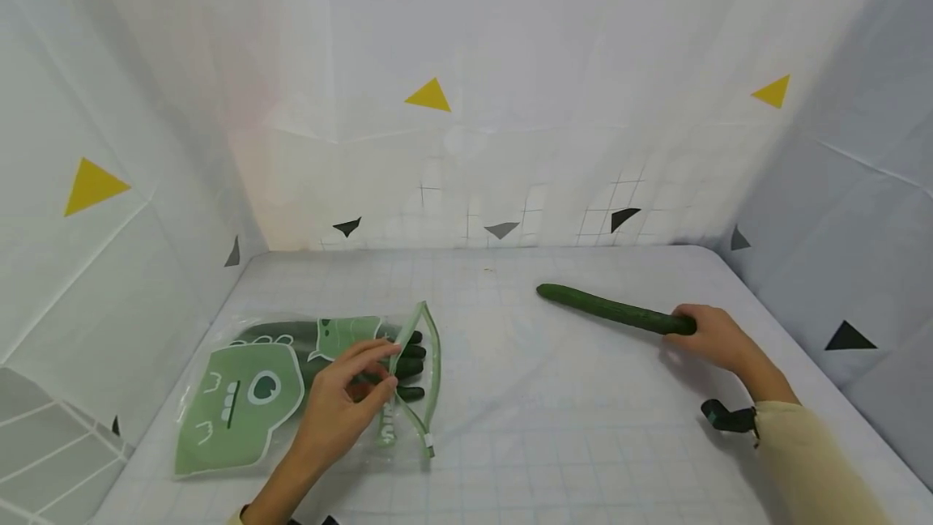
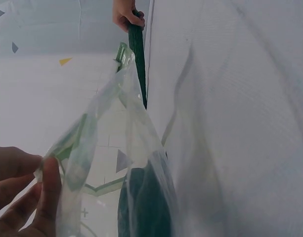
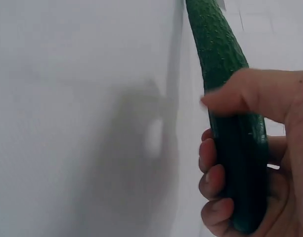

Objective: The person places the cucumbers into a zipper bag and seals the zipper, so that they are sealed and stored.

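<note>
My right hand (image 1: 710,336) grips a long green cucumber (image 1: 605,307) by its near end, fingers and thumb wrapped round it in the right wrist view. The cucumber's far end points left, toward the bag. With fingertips and thumb, my left hand (image 1: 342,395) pinches the upper edge of a clear zip bag (image 1: 244,420) with a green cartoon print. The bag lies on its side and its mouth, edged by a green zip strip (image 1: 435,347), gapes to the right. Inside are several cucumbers (image 1: 413,352), their ends showing at the mouth, partly hidden by the print and my hand.
A white table (image 1: 525,444) with a faint grid carries everything. White sheet walls with yellow triangles (image 1: 430,96) and dark triangles (image 1: 849,337) stand at the back and both sides. The zip slider (image 1: 429,441) hangs at the strip's near end.
</note>
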Motion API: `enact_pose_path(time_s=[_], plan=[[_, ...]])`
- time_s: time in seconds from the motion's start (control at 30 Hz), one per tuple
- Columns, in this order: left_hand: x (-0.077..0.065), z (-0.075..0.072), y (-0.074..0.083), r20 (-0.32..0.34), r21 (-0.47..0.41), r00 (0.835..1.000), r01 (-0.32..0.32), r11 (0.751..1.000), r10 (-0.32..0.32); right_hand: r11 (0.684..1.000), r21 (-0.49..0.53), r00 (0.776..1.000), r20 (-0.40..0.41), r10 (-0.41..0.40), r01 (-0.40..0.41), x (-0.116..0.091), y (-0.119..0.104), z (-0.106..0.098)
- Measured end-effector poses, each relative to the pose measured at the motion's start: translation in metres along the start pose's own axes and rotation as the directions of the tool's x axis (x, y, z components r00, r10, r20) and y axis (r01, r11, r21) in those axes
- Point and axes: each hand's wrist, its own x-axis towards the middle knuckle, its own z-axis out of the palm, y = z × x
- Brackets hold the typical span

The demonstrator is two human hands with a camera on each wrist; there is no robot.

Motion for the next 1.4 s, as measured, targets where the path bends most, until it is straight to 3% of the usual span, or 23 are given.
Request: enact_pose_path(time_s=[0.2,0.43,0.7,0.93,1.27,1.4], plan=[[0.0,0.001,0.001,0.006,-0.008,1.0,0.005,1.0,-0.005,0.998,-0.007,0.996,-0.066,0.064,-0.064,-0.006,-0.02,0.01],[0.002,0.0,0.002,0.006,-0.019,1.0,0.0,1.0,0.0,0.999,-0.003,0.99,-0.136,0.035,-0.036,-0.008,-0.04,0.015],[0.002,0.0,0.001,0.0,-0.007,1.0,0.002,1.0,-0.002,0.998,0.051,0.994,-0.102,0.032,-0.026,-0.008,-0.048,0.022],[0.0,0.001,0.0,-0.003,0.009,1.0,0.004,1.0,-0.004,0.996,0.029,0.993,-0.092,-0.076,0.079,-0.014,-0.04,0.031],[0.0,0.001,0.0,-0.006,0.007,1.0,-0.001,1.0,0.001,0.975,-0.161,0.985,-0.048,-0.166,0.156,-0.018,-0.037,0.03],[0.0,0.0,0.0,-0.007,0.008,1.0,-0.006,1.0,0.006,0.96,-0.182,0.974,-0.05,-0.223,0.211,-0.02,-0.041,0.029]])
